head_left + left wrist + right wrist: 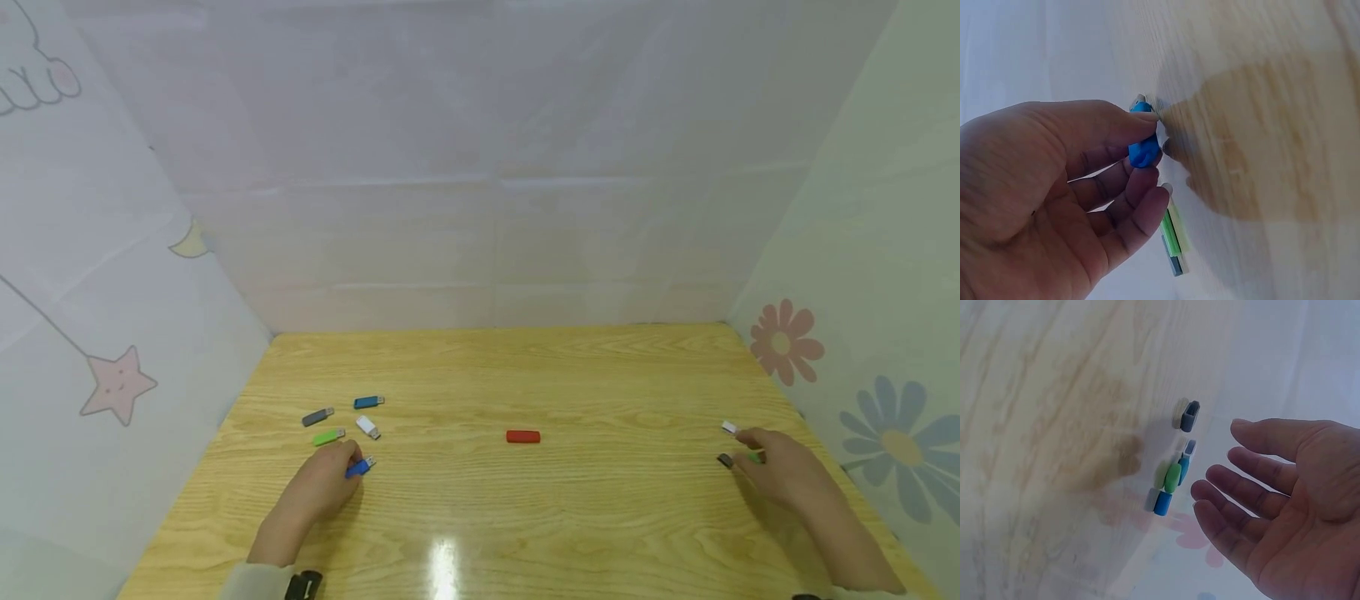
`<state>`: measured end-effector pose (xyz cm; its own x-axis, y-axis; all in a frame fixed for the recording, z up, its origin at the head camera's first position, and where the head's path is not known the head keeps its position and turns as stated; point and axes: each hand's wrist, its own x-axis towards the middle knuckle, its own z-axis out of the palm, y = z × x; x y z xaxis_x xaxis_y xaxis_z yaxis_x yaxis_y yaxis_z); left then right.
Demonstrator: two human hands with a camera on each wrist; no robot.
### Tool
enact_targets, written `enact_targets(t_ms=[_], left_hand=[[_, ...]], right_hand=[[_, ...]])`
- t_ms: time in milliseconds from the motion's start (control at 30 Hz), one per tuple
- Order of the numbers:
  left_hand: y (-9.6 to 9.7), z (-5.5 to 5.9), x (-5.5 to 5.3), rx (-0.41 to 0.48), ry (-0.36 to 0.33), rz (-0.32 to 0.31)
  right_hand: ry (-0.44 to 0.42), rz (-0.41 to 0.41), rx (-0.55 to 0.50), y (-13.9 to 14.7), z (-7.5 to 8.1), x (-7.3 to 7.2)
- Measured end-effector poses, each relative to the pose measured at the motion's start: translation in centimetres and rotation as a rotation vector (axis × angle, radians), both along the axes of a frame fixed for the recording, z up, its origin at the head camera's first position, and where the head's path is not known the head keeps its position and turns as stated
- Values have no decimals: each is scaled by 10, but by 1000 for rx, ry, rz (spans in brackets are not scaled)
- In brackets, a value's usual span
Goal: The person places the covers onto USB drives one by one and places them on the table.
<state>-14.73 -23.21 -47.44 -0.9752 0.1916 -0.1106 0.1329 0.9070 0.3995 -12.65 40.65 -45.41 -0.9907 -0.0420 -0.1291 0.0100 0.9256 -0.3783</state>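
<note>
My left hand [324, 481] pinches a blue USB flash drive [360, 467] between thumb and fingers, its metal plug bare and pointing away. In the left wrist view the thumb lies over the blue drive [1144, 147]. My right hand [1291, 494] holds nothing; its fingers are loosely bent beside several small caps. These are a dark grey cap [1190, 417], a white cap [1190, 447], a green cap [1173, 478], a blue cap [1162, 504] and a teal cap [1184, 469]. From the head view, the right hand [783, 471] partly hides them.
Beyond my left hand lie uncapped drives: grey [318, 417], teal [368, 402], white [367, 427] and green [328, 437]. A red drive [522, 437], with no plug showing, lies mid-table. Printed sheets stand behind and beside the wooden table [600, 517].
</note>
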Motion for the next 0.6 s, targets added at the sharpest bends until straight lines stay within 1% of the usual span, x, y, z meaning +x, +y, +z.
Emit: enact_targets(t_ms=[67, 267, 367, 600], left_hand=[[0, 0, 1, -1, 4, -4], [2, 0, 2, -3, 18, -15], [2, -1, 2, -4, 20, -14], [1, -1, 2, -7, -12, -20]], right_hand=[[10, -2, 2, 3, -2, 0], [-25, -18, 12, 12, -4, 0], [-30, -23, 19, 16, -4, 1], [-26, -29, 49, 23, -5, 2]])
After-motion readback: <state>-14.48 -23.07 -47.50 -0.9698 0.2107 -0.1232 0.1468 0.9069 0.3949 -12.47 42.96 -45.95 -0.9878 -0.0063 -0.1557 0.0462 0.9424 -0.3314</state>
